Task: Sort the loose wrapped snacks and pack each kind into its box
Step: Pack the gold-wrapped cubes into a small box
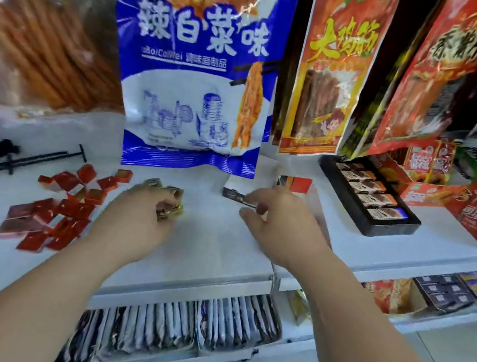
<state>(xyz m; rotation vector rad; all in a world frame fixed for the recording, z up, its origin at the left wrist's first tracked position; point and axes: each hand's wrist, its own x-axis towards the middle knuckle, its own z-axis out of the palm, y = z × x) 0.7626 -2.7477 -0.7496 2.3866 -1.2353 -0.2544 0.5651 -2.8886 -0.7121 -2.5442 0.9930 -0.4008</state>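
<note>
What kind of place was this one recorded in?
Most likely a small snack shop: big snack bags hang above a white tiered shelf, a black display tray holds wrapped bars, and rows of packets fill the lower tier.

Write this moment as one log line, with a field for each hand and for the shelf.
left hand: holds gold-wrapped snacks | right hand: at dark packet, grip unclear | red snacks: loose on shelf

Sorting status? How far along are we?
Looks done: black tray holds a row of brown packets. In hand: left hand grips gold-wrapped snacks; right hand is at a dark-edged packet, grip unclear. Left: the red wrapped squares lie loose on the shelf.
</note>
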